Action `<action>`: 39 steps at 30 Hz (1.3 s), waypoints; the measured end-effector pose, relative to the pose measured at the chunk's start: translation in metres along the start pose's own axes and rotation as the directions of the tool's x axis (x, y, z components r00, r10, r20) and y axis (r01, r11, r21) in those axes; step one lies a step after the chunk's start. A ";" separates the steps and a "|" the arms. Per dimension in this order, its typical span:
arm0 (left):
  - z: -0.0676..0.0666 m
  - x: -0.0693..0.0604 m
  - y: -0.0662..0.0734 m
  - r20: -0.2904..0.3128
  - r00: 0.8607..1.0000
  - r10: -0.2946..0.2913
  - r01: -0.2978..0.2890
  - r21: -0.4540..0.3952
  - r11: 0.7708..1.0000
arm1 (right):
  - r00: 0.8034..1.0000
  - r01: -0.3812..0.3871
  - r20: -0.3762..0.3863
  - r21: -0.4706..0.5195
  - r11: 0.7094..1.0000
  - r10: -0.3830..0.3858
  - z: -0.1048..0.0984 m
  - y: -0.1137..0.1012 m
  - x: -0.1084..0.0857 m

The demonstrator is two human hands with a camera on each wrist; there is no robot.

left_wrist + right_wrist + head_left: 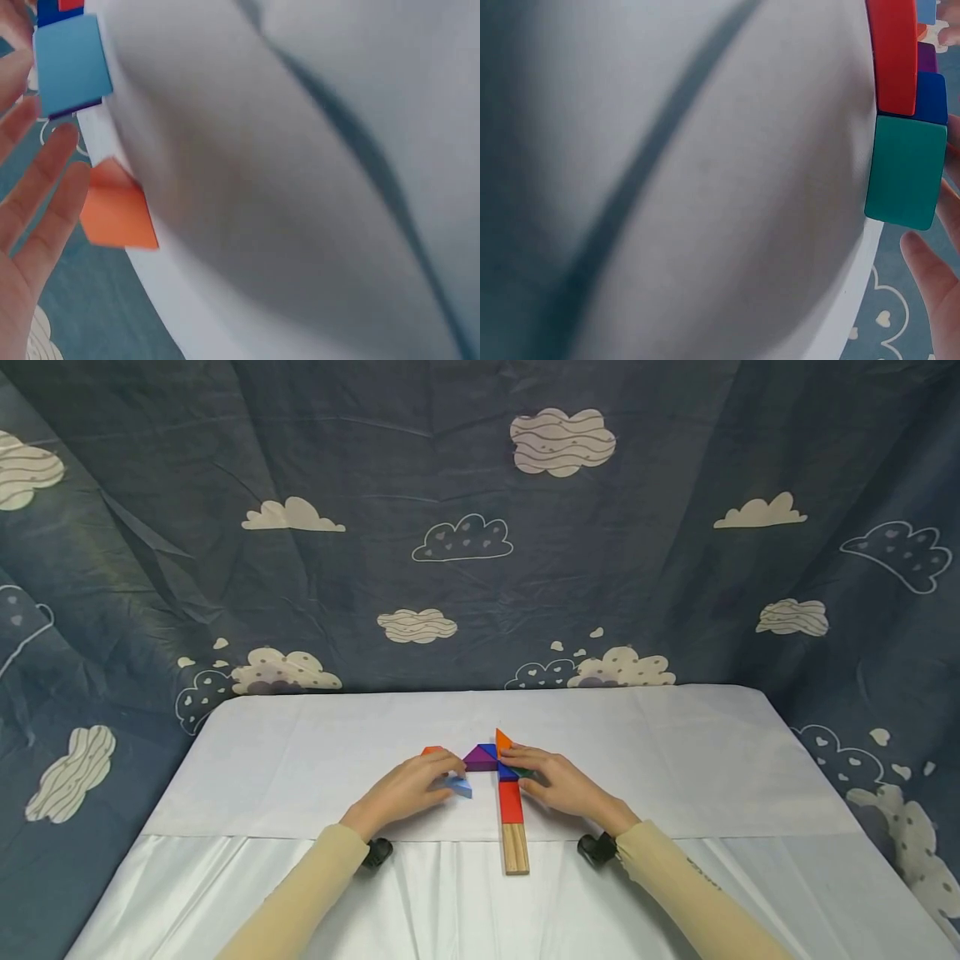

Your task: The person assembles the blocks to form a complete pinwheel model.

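Note:
In the head view, my left hand (412, 785) pinches a light blue triangular block (461, 787) by its left side. That block's flat face (73, 64) shows beside the fingertips in the left wrist view. An orange block (118, 214) lies by my outer fingers. My right hand (564, 783) rests at a row of blocks, its fingers over an orange triangle (502, 742) and its thumb near a green block (906, 171). Left of these stand purple (480, 758) and blue blocks (507, 773). A red block (511, 802) and wooden blocks (515, 848) run down toward me.
A white cloth (277, 777) covers the table, with a fold line across it. Behind hangs a dark curtain (450, 460) with cloud patterns. Dark wrist cameras sit under both wrists, such as the left camera (377, 852).

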State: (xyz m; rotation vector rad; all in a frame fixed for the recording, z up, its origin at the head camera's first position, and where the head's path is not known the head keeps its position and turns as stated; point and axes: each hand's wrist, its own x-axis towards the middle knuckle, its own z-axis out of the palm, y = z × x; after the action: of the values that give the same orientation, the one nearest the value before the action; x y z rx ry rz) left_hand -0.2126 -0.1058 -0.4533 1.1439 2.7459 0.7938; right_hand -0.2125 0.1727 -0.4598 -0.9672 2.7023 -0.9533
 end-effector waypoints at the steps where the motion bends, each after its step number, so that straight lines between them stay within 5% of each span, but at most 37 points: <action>1: -0.002 -0.001 0.000 0.005 1.000 0.006 -0.006 -0.007 1.000 | 1.000 0.000 0.000 0.000 1.000 0.000 0.000 0.000 0.000; 8: -0.009 -0.008 -0.003 0.068 0.996 0.061 -0.059 -0.019 0.998 | 1.000 0.000 -0.001 -0.010 1.000 0.000 0.001 0.001 -0.001; 17: -0.001 -0.012 0.001 0.114 0.987 0.111 -0.131 0.180 0.975 | 1.000 0.002 -0.002 -0.009 1.000 -0.002 0.002 0.004 -0.001; 27: 0.012 -0.003 0.008 0.017 0.987 0.159 -0.157 0.278 0.948 | 1.000 0.014 -0.005 -0.002 1.000 -0.014 0.003 0.004 -0.001; 39: 0.020 0.007 0.016 0.034 0.994 0.104 -0.110 0.342 0.933 | 1.000 0.016 -0.006 0.004 1.000 -0.016 0.002 0.005 0.000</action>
State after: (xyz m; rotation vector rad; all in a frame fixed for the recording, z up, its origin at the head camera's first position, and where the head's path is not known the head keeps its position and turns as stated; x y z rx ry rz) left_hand -0.2022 -0.0822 -0.4621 1.3588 2.9065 0.3125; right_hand -0.2141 0.1747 -0.4648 -0.9890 2.7010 -0.9655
